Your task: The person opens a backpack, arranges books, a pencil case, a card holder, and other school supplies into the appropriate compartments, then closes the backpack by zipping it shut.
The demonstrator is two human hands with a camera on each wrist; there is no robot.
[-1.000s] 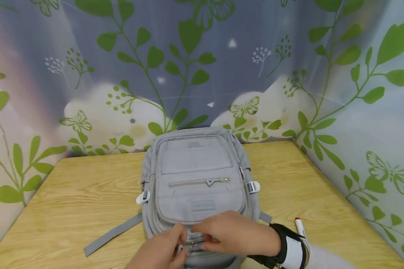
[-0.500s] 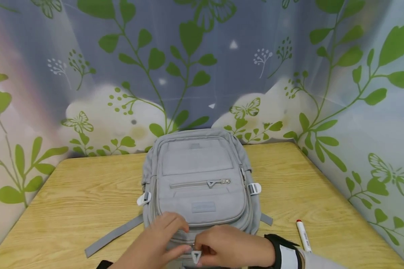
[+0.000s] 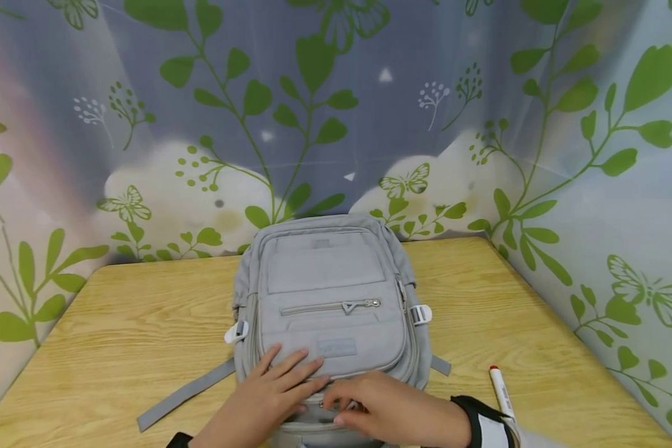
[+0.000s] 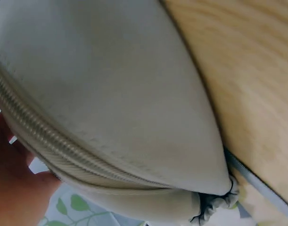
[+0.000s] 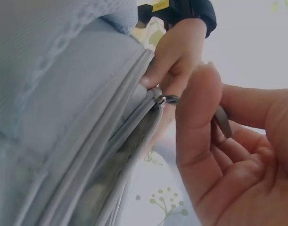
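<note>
A grey backpack [image 3: 327,274] lies front side up on the table. My left hand [image 3: 269,389] rests on its lower front, fingers spread and fairly straight. In the right wrist view, the left thumb lies by the bag's edge next to a zipper slider [image 5: 161,100]. My right hand [image 3: 383,401] pinches the zipper's pull tab [image 5: 223,123] between thumb and forefinger. Below that slider, the zipper stands partly undone, showing a gap [image 5: 118,174]. A long zipper track [image 4: 45,136] curves along the bag in the left wrist view, with left fingers beyond it.
A white marker with a red cap [image 3: 501,392] lies on the wooden table [image 3: 162,323], right of the bag. Grey straps [image 3: 187,395] stretch out at both sides. Patterned fabric [image 3: 325,112] hangs behind and to the right.
My left hand has left the zipper area and flattened onto the bag's front with spread fingers. My right hand stays at the zipper; its triangular pull, visible half a second ago, is now mostly covered.
</note>
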